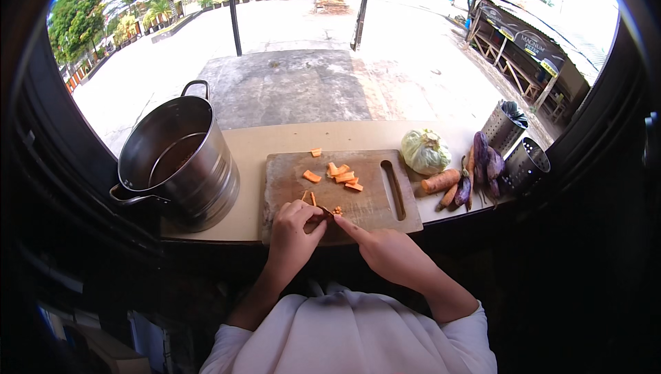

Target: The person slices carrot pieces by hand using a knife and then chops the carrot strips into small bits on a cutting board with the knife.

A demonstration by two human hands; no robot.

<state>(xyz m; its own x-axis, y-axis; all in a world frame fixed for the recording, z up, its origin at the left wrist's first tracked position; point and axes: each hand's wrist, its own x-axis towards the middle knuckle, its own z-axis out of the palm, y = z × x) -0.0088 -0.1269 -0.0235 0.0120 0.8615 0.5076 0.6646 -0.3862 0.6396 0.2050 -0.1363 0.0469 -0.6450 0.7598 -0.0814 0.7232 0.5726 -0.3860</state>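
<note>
On the wooden cutting board [289, 177] lie several cut carrot pieces [341, 173] and a small heap of diced carrot [337, 211]. My left hand [297, 227] rests at the board's near edge, fingers curled beside thin carrot strips [313, 199]; what lies under its fingertips is mostly hidden. My right hand [379, 250] grips a knife, its index finger stretched along the dark blade [326, 212]. The handle is covered by the hand. The blade's tip reaches my left fingertips, next to the diced heap.
A large metal pot [217, 177] stands left of the board. To the right are a cabbage [426, 152], a thick carrot [440, 181], purple eggplants [480, 157] and two perforated metal holders [526, 165]. The light countertop [248, 141] ends at an outdoor opening.
</note>
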